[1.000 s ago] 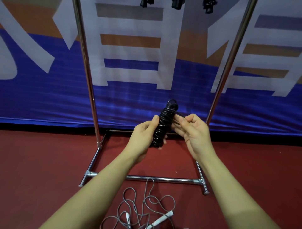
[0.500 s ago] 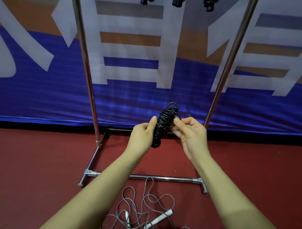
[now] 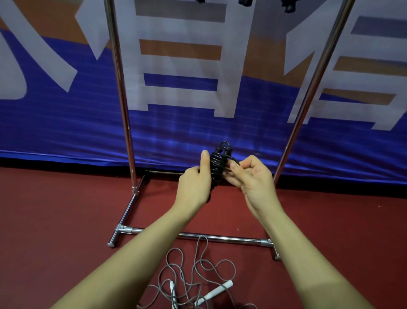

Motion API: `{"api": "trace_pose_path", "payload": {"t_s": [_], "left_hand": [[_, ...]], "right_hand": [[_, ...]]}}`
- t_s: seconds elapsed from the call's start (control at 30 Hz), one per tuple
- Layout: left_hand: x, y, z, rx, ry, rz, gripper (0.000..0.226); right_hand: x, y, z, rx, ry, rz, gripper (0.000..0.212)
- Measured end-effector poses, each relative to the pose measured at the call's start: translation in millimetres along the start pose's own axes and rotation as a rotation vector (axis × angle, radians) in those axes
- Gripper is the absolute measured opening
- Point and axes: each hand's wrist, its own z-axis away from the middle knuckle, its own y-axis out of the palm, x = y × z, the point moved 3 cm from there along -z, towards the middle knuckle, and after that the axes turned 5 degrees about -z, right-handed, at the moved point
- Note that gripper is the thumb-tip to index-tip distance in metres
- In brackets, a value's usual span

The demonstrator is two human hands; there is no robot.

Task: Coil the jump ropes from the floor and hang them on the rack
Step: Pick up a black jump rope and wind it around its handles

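Note:
A black jump rope [image 3: 217, 164], wound into a tight upright bundle with a small loop at its top, is held in front of the rack. My left hand [image 3: 195, 187] grips the bundle's lower half, thumb up along its side. My right hand [image 3: 251, 178] pinches a strand of the cord at the bundle's right side. A grey jump rope [image 3: 193, 278] with white handles lies in a loose tangle on the floor between my forearms. The chrome rack [image 3: 120, 92] stands ahead, with dark items hanging at the top edge [image 3: 244, 2].
The rack's base bar [image 3: 220, 238] runs across the red floor just past the grey rope. Its right upright [image 3: 308, 92] leans beside my right hand. A blue, white and orange banner [image 3: 66, 123] covers the wall behind.
My right hand has shifted in closer to the bundle, fingers working the cord. The bundle and my left hand stay almost where they were.

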Motion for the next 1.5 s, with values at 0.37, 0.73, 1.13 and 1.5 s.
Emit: {"api": "trace_pose_path", "payload": {"t_s": [0.37,0.73,1.13,1.5], "left_hand": [[-4.5,10.8,10.5,0.680,-0.330,0.569,0.076],[-13.9,-0.1,5.6,0.507,0.046,0.382,0.054],[-13.1,-5.8,2.6,0.415,0.046,0.352,0.031],[-13.3,-4.7,5.1,0.598,-0.057,0.534,0.077]], "right_hand": [[7.1,-4.8,0.4,0.056,0.008,-0.037,0.018],[12.7,-6.4,0.9,-0.007,-0.006,-0.157,0.024],[9.0,-1.5,0.8,0.055,-0.019,-0.017,0.024],[8.8,-0.9,2.9,0.135,0.013,-0.121,0.017]]}}
